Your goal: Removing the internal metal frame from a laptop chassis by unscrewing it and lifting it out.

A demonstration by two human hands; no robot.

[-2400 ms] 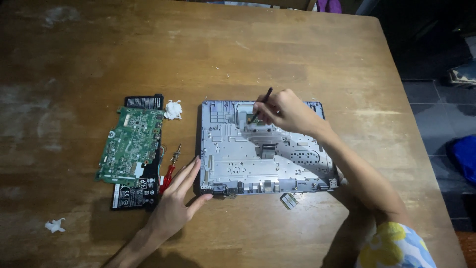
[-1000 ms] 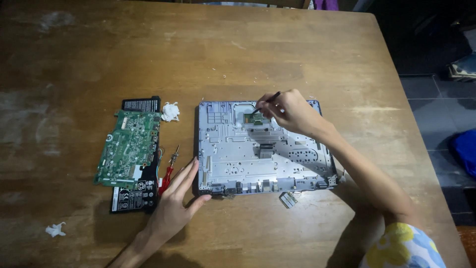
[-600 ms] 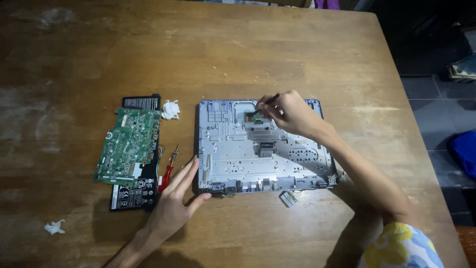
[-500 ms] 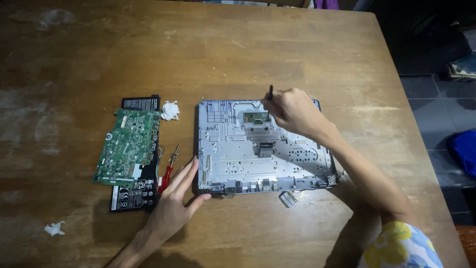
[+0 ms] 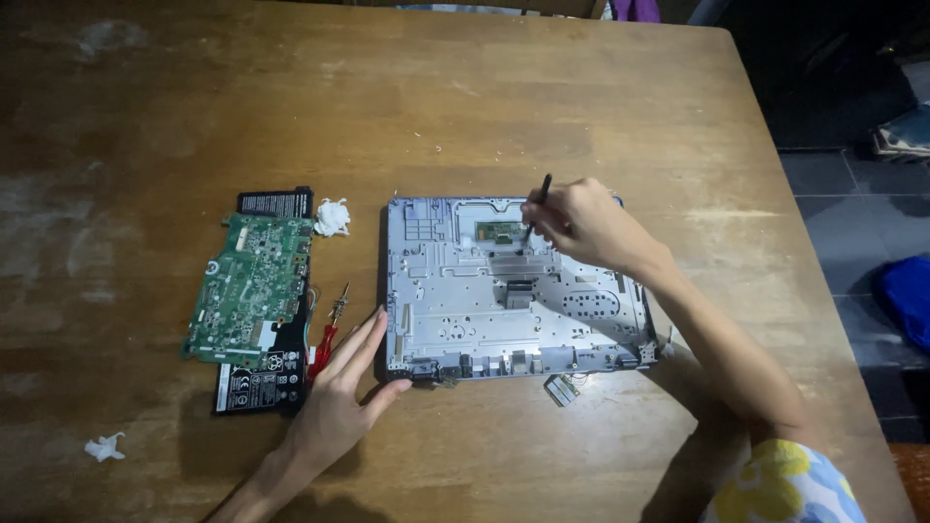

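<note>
Silver laptop chassis (image 5: 513, 291): opened, lying flat near the middle of the desk (image 5: 542, 87), towards its right edge. Right hand (image 5: 581, 225): fingers closed on a thin dark tool (image 5: 538, 203), tip set at the chassis's upper middle. Left hand (image 5: 339, 397): open, fingers spread, pressing the chassis's lower left corner. Left of it: small red screwdriver (image 5: 327, 334), green circuit board (image 5: 254, 288) atop a black battery pack (image 5: 266, 373), white crumpled wad (image 5: 332, 217).

Circuit board (image 5: 254, 288), red tool (image 5: 327, 334) crowd left of metal chassis (image 5: 504, 300); table (image 5: 484, 107) beyond open.
</note>
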